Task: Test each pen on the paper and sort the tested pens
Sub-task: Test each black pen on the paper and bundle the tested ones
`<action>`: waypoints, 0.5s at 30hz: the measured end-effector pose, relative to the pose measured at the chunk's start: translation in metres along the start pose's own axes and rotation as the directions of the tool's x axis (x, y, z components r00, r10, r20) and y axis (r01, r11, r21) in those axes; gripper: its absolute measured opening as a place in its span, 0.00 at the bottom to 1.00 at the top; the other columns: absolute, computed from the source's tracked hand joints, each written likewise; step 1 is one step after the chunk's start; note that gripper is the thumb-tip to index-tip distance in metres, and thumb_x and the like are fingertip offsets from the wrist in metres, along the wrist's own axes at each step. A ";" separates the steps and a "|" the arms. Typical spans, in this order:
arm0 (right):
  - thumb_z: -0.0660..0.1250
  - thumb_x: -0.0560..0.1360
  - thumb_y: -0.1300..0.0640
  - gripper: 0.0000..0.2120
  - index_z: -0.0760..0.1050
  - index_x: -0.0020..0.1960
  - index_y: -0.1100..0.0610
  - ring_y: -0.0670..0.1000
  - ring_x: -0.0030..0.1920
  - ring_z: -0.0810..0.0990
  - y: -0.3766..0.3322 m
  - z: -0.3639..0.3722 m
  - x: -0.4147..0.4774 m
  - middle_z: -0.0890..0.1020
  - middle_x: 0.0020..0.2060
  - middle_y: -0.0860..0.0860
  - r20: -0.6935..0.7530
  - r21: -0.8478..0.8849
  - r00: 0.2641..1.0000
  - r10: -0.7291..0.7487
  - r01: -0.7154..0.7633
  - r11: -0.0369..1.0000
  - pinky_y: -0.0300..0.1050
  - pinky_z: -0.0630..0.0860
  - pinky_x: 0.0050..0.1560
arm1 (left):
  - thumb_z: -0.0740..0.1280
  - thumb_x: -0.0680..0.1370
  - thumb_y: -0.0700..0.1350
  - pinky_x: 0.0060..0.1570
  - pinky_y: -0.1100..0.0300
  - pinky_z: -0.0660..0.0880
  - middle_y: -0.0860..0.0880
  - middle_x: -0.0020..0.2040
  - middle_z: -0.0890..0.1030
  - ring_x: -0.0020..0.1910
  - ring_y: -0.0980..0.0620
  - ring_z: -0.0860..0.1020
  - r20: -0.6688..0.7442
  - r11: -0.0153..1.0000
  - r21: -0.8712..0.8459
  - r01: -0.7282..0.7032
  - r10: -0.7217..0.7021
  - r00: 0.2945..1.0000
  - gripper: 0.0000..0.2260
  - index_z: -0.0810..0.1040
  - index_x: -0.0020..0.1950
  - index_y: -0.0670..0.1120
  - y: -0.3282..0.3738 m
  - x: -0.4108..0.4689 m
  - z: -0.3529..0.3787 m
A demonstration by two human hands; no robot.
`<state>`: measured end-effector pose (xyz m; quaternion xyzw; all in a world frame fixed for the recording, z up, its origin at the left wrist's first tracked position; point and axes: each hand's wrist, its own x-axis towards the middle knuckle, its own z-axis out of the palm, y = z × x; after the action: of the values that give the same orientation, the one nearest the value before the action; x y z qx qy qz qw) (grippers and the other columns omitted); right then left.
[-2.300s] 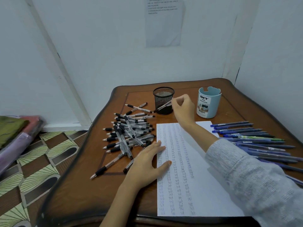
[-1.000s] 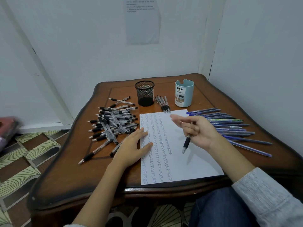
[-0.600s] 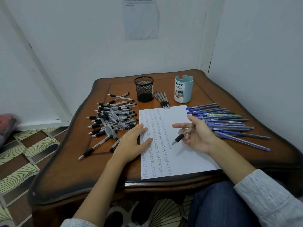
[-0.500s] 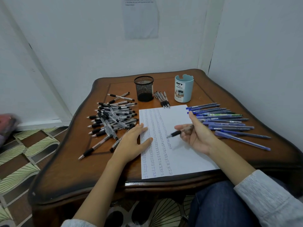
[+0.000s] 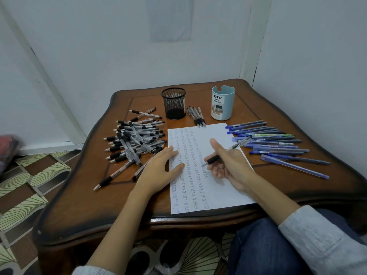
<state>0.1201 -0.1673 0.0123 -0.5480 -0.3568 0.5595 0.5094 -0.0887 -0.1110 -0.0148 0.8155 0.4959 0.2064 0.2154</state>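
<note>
A white sheet of paper [image 5: 220, 193] with several columns of scribbles lies in the middle of the wooden table [image 5: 95, 207]. My left hand [image 5: 158, 171] rests flat on the sheet's left edge. My right hand [image 5: 228, 165] holds a black-grip clear pen [image 5: 213, 159] above the paper, tip pointing down-left near the sheet. A heap of black-grip pens [image 5: 135, 141] lies left of the paper. Blue pens [image 5: 274, 143] lie in a row on the right. A few black pens [image 5: 196, 117] lie side by side between the two cups.
A black mesh cup [image 5: 173, 103] and a light blue cup [image 5: 222, 103] stand at the back of the table. Walls close in behind and on the right. Patterned floor tiles [image 5: 29, 185] show at the left. My knee in blue jeans [image 5: 256, 247] is under the table's front edge.
My right hand came back from the mesh cup with a black pen, turned it in the fingers and lowered its tip toward the paper. My left hand stayed on the sheet.
</note>
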 end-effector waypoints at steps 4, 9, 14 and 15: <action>0.76 0.69 0.55 0.14 0.75 0.37 0.63 0.52 0.20 0.74 0.011 0.006 0.000 0.79 0.28 0.62 -0.080 -0.184 0.970 -0.230 0.213 0.960 0.39 0.69 0.21 | 0.64 0.78 0.56 0.72 0.56 0.55 0.54 0.76 0.61 0.75 0.56 0.57 -0.006 1.000 0.002 0.001 -0.001 1.000 0.26 0.66 0.74 0.51 0.000 0.000 0.001; 0.73 0.73 0.54 0.20 0.67 0.30 0.60 0.51 0.18 0.71 0.020 0.008 -0.003 0.77 0.23 0.60 -0.183 -0.311 0.924 -0.336 0.270 0.911 0.37 0.64 0.19 | 0.64 0.78 0.57 0.72 0.55 0.55 0.54 0.76 0.61 0.75 0.56 0.56 -0.001 1.000 0.001 0.007 -0.007 1.000 0.26 0.66 0.74 0.51 -0.002 0.001 0.002; 0.64 0.74 0.69 0.18 0.62 0.30 0.61 0.45 0.19 0.72 0.025 0.006 0.001 0.63 0.24 0.54 -0.132 -0.415 0.912 -0.389 0.306 0.857 0.35 0.64 0.20 | 0.63 0.78 0.56 0.72 0.55 0.55 0.53 0.77 0.60 0.76 0.55 0.56 0.008 1.000 0.009 0.004 -0.005 1.000 0.26 0.65 0.75 0.50 0.001 0.000 0.001; 0.64 0.73 0.70 0.17 0.62 0.30 0.61 0.45 0.19 0.72 0.025 0.006 0.001 0.62 0.24 0.54 -0.108 -0.417 0.913 -0.393 0.318 0.852 0.36 0.66 0.21 | 0.63 0.79 0.56 0.72 0.55 0.54 0.53 0.77 0.60 0.76 0.55 0.56 0.007 1.000 0.010 0.006 -0.006 1.000 0.26 0.65 0.75 0.50 0.001 0.000 0.001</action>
<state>0.1095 -0.1708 -0.0112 -0.6130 -0.5065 0.3180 0.5163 -0.0875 -0.1114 -0.0147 0.8159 0.4985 0.2002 0.2138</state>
